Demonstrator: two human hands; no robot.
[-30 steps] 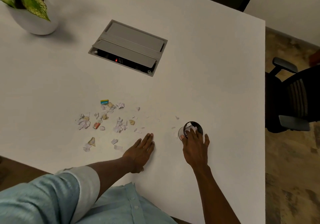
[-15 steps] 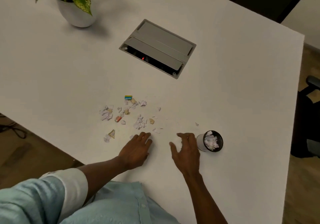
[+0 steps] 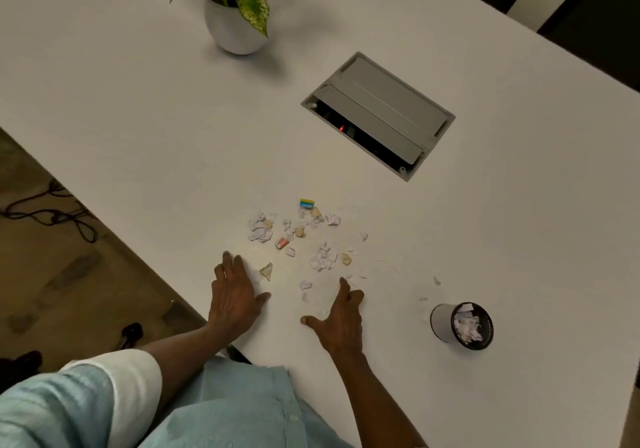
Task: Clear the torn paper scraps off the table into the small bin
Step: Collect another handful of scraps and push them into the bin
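The broad white rectangular table (image 3: 138, 108) carried everything, with a grey metal cable hatch (image 3: 379, 115) set into it and a white ceramic pot with a leafy green plant (image 3: 235, 21) at its far side. The left hand (image 3: 235, 295) lay flat near the table's near edge, fingers spread wide and holding nothing, just left of the litter. The right hand (image 3: 341, 319) rested palm down with thumb splayed and fingers loosely open, also empty, at the litter's near side. The small black mesh bin (image 3: 462, 324), already partly filled, stood well apart to the right. The torn white and coloured paper scraps (image 3: 298, 236) lay scattered just beyond both hands. The step in hand looked like gathering; the next move likely called for sweeping the scraps together between the palms.
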